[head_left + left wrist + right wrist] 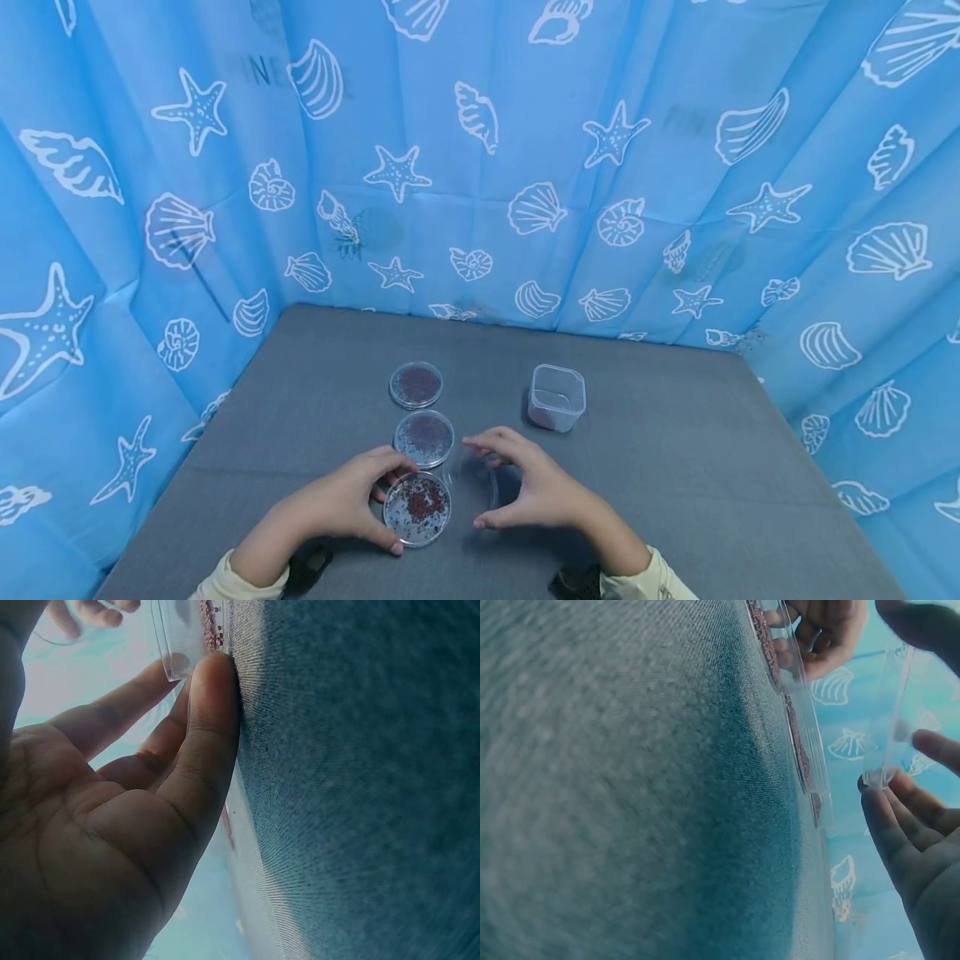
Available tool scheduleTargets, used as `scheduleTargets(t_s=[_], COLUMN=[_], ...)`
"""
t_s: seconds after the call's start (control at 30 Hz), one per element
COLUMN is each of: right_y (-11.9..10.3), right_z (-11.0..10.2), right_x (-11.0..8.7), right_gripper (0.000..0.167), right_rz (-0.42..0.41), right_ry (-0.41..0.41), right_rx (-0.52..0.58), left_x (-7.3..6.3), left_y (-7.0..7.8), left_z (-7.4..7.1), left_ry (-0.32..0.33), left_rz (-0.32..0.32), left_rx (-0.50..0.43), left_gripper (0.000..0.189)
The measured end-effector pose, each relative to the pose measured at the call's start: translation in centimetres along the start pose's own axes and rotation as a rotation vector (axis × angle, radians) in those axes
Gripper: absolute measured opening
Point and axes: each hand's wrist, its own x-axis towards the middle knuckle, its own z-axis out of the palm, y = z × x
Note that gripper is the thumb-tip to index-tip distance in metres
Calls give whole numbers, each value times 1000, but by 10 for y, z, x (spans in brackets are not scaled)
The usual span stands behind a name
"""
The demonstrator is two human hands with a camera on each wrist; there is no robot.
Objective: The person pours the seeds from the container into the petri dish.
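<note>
My left hand (347,498) holds the nearest petri dish (417,510) by its rim, thumb at the near side and fingers at the far side. Dark red grains lie scattered and clumped in this dish, which rests on the table. To its right, my right hand (542,485) grips a clear round lid (891,724) between thumb and fingers, raised off the cloth and tilted. Beyond the left hand stand a middle petri dish (424,438) and a far petri dish (416,384), both with reddish grains.
A clear square tub (557,397) with something reddish low inside stands at the back right. Grey cloth covers the table (660,467). A blue curtain (480,167) printed with shells and starfish hangs behind and along both sides.
</note>
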Motion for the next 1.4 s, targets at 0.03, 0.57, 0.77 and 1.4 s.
scheduleTargets(t_s=[0.03, 0.57, 0.77, 1.4], right_y=[0, -1, -4, -18], right_z=[0, 8, 14, 24], right_x=[0, 5, 12, 33], right_gripper=[86, 80, 75, 58], right_rz=[6, -1, -41, -98], right_ry=[5, -37, -76, -183], right_rx=[-5, -50, -132, -284], left_x=[0, -1, -1, -2], left_y=[0, 0, 1, -2], left_z=[0, -1, -1, -1], left_ry=[0, -4, 0, -11], left_rz=[-1, 3, 8, 35], left_rx=[1, -6, 7, 14], left_gripper=[85, 85, 84, 87])
